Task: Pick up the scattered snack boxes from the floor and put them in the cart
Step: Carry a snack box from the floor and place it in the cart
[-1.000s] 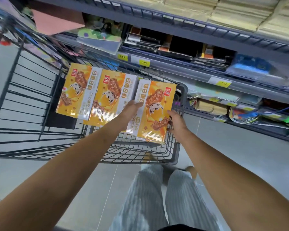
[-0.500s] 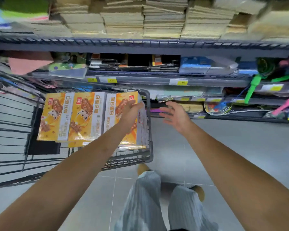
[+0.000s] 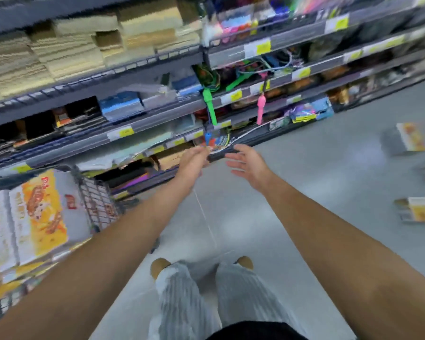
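Hands both reach forward and hold nothing: your right hand [image 3: 248,165] is spread with straight fingers, and your left hand [image 3: 194,163] is loosely extended, its fingertips blurred. Orange snack boxes [image 3: 37,217] stand in the cart [image 3: 101,204] beside your left forearm. A loose snack box [image 3: 409,141] and a second loose box [image 3: 422,212] lie on the floor [image 3: 304,192], well to the right of your right hand. Box lettering and the yellow price tags [image 3: 124,132] are too blurred to read.
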Demonstrator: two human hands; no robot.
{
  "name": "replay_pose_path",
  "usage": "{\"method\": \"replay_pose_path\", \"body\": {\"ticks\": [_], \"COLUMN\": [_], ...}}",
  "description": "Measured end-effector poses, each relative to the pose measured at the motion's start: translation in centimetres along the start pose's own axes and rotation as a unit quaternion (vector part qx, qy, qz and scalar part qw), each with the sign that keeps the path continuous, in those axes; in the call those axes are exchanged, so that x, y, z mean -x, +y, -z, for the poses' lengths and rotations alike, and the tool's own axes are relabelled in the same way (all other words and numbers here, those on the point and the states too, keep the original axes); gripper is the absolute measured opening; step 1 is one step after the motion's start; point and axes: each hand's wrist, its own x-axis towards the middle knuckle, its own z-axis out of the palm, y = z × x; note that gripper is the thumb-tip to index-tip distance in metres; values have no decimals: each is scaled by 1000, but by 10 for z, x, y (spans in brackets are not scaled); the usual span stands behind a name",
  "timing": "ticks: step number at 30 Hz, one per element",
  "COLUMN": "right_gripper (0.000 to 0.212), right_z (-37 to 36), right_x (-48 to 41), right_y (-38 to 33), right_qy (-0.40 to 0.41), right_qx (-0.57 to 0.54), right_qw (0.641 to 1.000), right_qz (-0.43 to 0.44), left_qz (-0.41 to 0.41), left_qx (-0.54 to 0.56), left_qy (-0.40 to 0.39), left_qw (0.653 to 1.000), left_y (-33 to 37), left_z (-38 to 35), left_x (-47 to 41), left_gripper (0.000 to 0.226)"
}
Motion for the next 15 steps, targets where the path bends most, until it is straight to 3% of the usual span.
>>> {"method": "replay_pose_path", "body": {"ticks": [4, 8, 13, 15], "right_gripper": [20, 14, 10, 7], "right_z": [88, 163, 248, 282], "right_x": [10, 17, 27, 27], "right_y": [-6, -8, -15, -21], "right_qy": [63, 120, 174, 194], "right_qx": [-34, -72, -117, -142], "right_qw": [997, 990, 977, 970], "right_qz": [12, 21, 35, 40], "left_qz": [-17, -34, -45, -48], "left_qx": [-42, -86, -143, -164], "left_qy": [-55, -102, -176, -209], "left_qw": [997, 990, 973, 963], "left_y": [17, 31, 48, 59], "left_z": [-84, -157, -245, -284], "left_x": [13, 17, 11, 7], "left_gripper": [8, 6, 19, 11]}}
